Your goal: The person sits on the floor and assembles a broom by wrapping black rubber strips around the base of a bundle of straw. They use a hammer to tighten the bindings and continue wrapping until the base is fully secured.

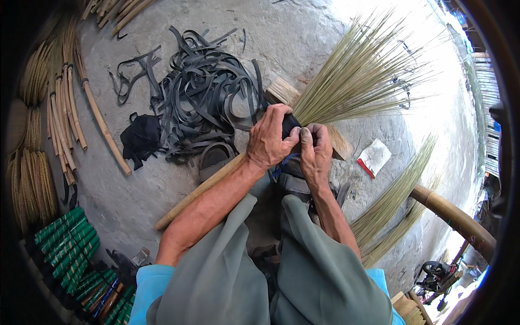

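Observation:
Between my knees, a broom's straw bristles (346, 81) fan out to the far right over a wooden block (340, 143). A black rubber binding (290, 123) wraps the neck of the bundle. My left hand (271, 138) is closed over the binding from the left, fingers curled round it. From the right, my right hand (316, 151) pinches at the same binding, its thumb close to the left thumb. What lies between the fingertips is mostly hidden. The bamboo handle (200, 192) runs beneath my left forearm to the lower left.
A tangled heap of black rubber strips (203, 89) lies at far left, beside a black cloth (142, 138). Straw bundles (398, 189) and a thick bamboo pole (455, 219) are right, near a white-and-red packet (374, 157). Bamboo sticks (100, 119) and green-wrapped rolls (67, 244) line the left.

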### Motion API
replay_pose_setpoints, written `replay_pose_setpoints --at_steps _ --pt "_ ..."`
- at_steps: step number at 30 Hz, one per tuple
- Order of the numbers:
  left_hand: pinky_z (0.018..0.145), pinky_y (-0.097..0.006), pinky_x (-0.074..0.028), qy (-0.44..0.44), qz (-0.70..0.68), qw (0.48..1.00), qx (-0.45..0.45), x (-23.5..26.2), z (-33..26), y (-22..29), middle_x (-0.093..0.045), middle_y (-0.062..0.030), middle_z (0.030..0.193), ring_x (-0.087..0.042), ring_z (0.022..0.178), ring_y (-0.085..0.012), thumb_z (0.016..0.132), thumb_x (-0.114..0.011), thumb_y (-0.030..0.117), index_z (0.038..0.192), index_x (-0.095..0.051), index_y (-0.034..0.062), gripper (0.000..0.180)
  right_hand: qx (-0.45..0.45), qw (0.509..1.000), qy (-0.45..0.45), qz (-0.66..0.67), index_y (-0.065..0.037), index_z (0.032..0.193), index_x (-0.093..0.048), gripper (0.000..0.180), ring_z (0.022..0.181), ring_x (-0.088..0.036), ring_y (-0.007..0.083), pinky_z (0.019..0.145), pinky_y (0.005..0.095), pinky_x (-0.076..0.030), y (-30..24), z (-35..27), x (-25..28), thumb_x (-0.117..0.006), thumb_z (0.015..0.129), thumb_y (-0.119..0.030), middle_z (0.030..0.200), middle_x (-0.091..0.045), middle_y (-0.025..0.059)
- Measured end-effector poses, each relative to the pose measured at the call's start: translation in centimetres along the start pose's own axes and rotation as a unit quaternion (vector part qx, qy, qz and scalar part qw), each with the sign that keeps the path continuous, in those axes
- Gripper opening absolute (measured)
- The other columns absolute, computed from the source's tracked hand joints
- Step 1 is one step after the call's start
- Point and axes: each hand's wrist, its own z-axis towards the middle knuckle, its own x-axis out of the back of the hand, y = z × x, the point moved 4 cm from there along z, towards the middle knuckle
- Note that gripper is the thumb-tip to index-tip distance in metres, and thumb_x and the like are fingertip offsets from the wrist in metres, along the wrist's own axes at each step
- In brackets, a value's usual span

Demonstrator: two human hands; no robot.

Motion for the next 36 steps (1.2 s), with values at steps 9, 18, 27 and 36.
replay_pose_setpoints --at_steps 9,18,27,36 --pt "0.095 -0.054 -0.056 0.018 -0.004 1.000 -0.014 -0.1 0.0 0.0 -0.066 -0.0187 0.126 -0.069 0.114 -0.0447 0.089 -0.084 0.018 0.135 -0.058 0.0052 0.055 0.053 0.994 0.011 -0.099 -0.001 0.106 -0.062 0.017 0.084 -0.065 0.0328 0.079 0.0436 -0.054 -1.0 0.7 -0.2 -0.071 0.109 -0.015 0.093 -0.064 0.0164" --pt "0.104 -0.051 -0.055 0.026 0.022 0.998 -0.056 0.3 -0.2 0.6 -0.069 -0.0171 0.131 -0.069 0.121 -0.0413 0.088 -0.082 0.005 0.121 -0.069 0.0094 0.036 0.154 0.958 0.022 -0.240 0.000 0.104 -0.057 0.017 0.089 -0.062 0.0444 0.080 0.0549 -0.051 -2.9 0.7 -1.0 -0.069 0.105 -0.013 0.097 -0.059 0.0212" --pt "0.102 -0.049 -0.059 0.039 -0.028 0.998 -0.048 0.6 -0.1 -0.2 -0.073 -0.0152 0.132 -0.071 0.119 -0.0412 0.087 -0.081 0.006 0.113 -0.076 0.0117 0.028 0.188 0.937 -0.074 -0.284 0.000 0.105 -0.059 0.019 0.093 -0.064 0.0431 0.083 0.0527 -0.053 -5.4 1.9 -0.5 -0.073 0.103 -0.014 0.098 -0.062 0.0205" --pt "0.101 -0.045 -0.061 0.051 -0.074 0.996 0.004 0.7 0.1 -0.8 -0.080 -0.0147 0.122 -0.076 0.124 -0.0360 0.095 -0.086 0.016 0.109 -0.080 0.0112 0.015 0.038 0.964 -0.038 -0.260 0.001 0.119 -0.068 0.023 0.098 -0.066 0.0361 0.088 0.0454 -0.053 0.7 -5.1 9.4 -0.073 0.108 -0.019 0.104 -0.065 0.0190"
